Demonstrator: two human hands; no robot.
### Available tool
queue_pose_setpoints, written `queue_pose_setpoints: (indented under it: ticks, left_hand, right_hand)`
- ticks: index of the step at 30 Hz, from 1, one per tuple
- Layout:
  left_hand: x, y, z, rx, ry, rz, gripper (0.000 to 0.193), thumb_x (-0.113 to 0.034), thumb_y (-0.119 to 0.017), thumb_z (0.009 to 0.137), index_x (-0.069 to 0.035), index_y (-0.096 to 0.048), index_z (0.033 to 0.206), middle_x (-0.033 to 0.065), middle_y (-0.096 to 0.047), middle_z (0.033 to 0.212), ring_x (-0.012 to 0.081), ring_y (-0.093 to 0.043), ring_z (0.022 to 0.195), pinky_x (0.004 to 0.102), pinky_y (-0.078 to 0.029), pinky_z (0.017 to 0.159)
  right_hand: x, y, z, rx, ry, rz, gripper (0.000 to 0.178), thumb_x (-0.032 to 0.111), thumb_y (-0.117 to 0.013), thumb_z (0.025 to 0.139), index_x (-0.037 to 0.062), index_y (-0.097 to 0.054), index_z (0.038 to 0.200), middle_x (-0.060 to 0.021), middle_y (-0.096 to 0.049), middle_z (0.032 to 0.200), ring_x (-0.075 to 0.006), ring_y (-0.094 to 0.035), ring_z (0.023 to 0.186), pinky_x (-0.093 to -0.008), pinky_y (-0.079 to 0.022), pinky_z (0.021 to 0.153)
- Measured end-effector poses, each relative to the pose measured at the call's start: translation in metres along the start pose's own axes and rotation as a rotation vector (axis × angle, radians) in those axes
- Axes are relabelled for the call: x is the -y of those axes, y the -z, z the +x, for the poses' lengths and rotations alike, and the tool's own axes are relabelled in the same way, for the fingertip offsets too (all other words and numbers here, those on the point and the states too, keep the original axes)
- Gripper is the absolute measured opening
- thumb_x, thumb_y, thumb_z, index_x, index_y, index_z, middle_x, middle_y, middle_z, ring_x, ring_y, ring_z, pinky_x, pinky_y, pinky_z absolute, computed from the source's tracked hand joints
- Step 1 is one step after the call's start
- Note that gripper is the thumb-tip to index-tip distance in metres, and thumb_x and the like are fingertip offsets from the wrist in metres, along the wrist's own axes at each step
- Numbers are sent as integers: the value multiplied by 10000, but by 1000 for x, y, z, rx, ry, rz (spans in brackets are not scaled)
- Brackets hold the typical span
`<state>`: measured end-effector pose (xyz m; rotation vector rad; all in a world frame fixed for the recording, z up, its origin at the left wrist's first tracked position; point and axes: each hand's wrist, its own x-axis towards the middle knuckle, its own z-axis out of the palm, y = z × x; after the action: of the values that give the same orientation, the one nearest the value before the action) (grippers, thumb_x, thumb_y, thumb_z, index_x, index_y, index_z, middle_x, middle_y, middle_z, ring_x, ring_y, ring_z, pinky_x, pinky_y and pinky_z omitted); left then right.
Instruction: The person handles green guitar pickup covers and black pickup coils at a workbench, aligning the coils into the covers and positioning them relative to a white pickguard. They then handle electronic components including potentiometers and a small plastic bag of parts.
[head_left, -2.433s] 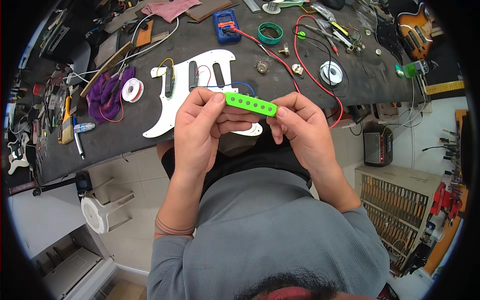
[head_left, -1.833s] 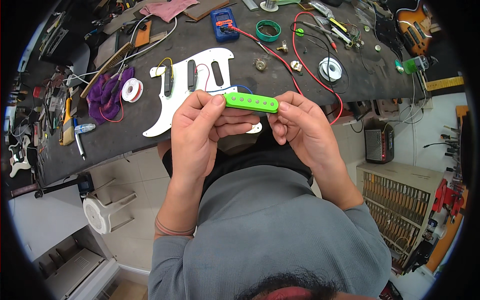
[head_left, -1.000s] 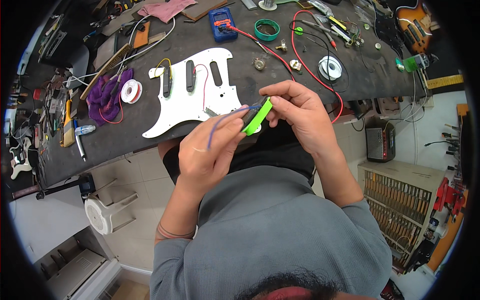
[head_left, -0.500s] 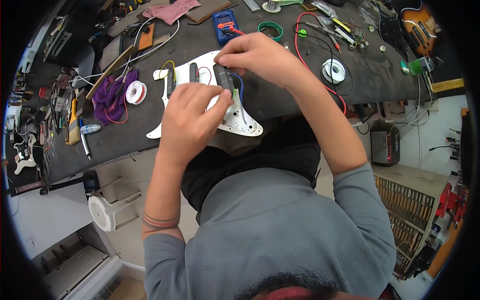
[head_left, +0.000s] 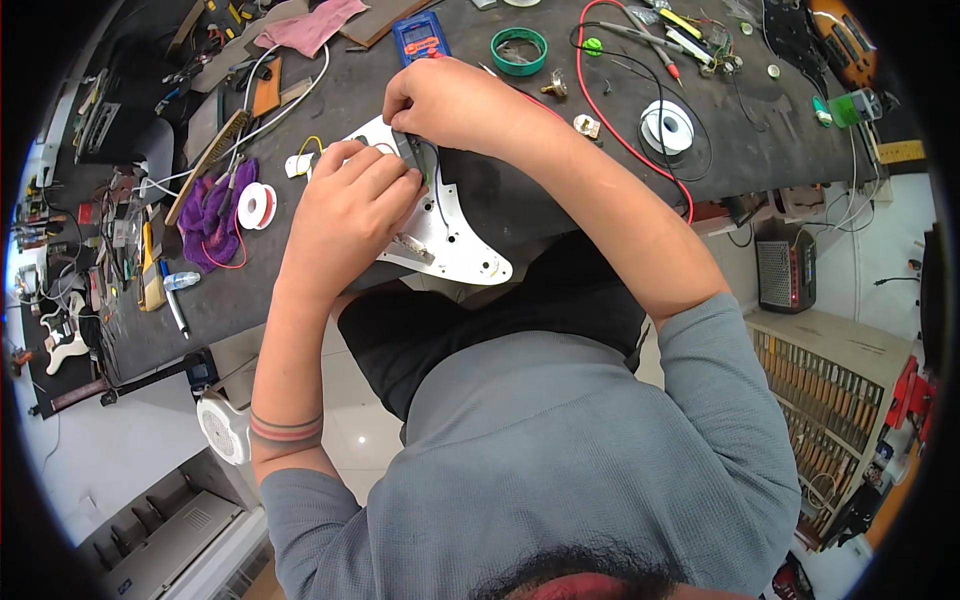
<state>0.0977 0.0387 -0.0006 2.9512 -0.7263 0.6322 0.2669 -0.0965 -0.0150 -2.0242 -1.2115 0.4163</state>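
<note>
A white guitar pickguard (head_left: 468, 240) lies face down at the near edge of the bench, partly over my lap. A black guitar pickup (head_left: 413, 150) is set in it, with a dark blue wire (head_left: 440, 185) running from its side. My right hand (head_left: 455, 100) pinches the pickup's far end between thumb and fingers. My left hand (head_left: 355, 205) has its fingers curled round the near end and hides much of the pickguard's left half. A yellow wire (head_left: 312, 142) loops out beyond my left knuckles. The metal switch (head_left: 415, 248) sits below my left hand.
Behind the hands are a blue multimeter (head_left: 421, 38), a green tape roll (head_left: 518, 50) and a small potentiometer (head_left: 555, 85). To the right lies a white spool (head_left: 667, 127) with red and black cables. A red-wire spool (head_left: 257, 205) and purple cloth (head_left: 215, 225) lie left.
The pickguard and both hands have shifted left in the view, and the pickguard is turned and tilted somewhat. Both hands stay at the same pickup. A potentiometer beyond my right forearm has come into sight.
</note>
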Motion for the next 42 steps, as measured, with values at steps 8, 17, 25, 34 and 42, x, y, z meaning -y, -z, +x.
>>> queue_pose_setpoints:
  ticks: [8,17,25,34,42]
  left_hand:
    - [1,0,1,19,-26,-17,283,-79,-875,806,-45,-727,1044,44,-699,995,249,-687,911,462,-559,938]
    - [3,-5,-6,14,-59,29,296,-110,-808,806,-63,-706,1080,42,-683,1045,242,-688,975,461,-552,976]
    - [2,-10,-14,-30,-38,28,287,-137,-779,834,-79,-698,1103,34,-695,1075,227,-701,994,460,-550,984]
    - [2,-12,-17,-59,-4,-9,322,-113,-840,832,-69,-720,1128,47,-720,1079,285,-697,989,459,-542,941]
    - [1,12,-31,-173,42,-48,344,-24,-849,828,-49,-728,1149,67,-728,1046,292,-703,925,457,-542,904]
  right_hand:
    - [-7,-8,-3,-59,64,-16,187,108,-723,949,22,-818,1087,-164,-818,1010,-320,-792,969,-414,-615,888]
    - [-5,-16,-5,-136,103,-24,162,60,-691,954,-1,-799,1059,-181,-807,981,-344,-784,950,-438,-610,861]
    - [-6,-19,-3,-134,106,-86,157,69,-692,955,11,-803,1049,-180,-807,980,-346,-783,950,-444,-612,863]
    - [-1,-10,-26,-205,75,-104,180,85,-676,987,1,-794,1096,-186,-805,1020,-357,-778,970,-442,-604,893]
    - [29,13,-129,-339,39,11,145,62,-657,1012,-15,-749,1093,-190,-773,1041,-401,-741,953,-474,-579,853]
